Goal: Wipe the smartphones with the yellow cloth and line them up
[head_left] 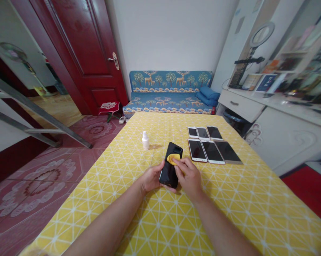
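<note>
Left hand is closing around the edge of a glossy black rectangular smartphone, holding it steady low over the yellow-patterned desk. Right hand is pinching a soft yellow cloth, pressing it flat against the screen. Small white plastic bottle is standing nearby.

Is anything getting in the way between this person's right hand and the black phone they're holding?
Only a yellow cloth, lying on the screen of the black smartphone beneath the right hand. Nothing else visible separates them; the left hand holds the phone from the other side.
</note>
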A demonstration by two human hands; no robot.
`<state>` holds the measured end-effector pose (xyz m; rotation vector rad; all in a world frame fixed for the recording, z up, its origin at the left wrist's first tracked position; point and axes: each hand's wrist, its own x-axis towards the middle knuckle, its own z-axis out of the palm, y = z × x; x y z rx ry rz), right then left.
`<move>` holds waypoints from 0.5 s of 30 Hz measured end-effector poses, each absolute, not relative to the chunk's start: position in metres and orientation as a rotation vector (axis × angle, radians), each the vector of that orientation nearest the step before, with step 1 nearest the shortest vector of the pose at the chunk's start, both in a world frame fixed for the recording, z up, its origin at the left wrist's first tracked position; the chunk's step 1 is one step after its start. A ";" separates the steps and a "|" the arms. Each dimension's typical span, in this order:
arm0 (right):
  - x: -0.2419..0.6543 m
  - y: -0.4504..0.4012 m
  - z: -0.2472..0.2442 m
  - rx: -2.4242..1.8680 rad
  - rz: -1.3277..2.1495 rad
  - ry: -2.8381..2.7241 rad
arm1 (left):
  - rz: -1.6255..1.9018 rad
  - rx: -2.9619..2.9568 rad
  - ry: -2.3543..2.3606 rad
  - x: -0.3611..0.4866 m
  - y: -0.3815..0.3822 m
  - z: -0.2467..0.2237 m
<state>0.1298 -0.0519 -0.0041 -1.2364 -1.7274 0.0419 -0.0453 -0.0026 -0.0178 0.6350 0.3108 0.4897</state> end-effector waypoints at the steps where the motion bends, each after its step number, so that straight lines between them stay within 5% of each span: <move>1: 0.132 -0.050 -0.004 -1.261 0.037 -1.690 | 0.467 0.645 0.299 -0.045 -0.003 -0.017; 15: 0.154 -0.043 0.005 -1.254 0.022 -1.360 | 0.338 1.035 0.402 -0.038 -0.018 0.011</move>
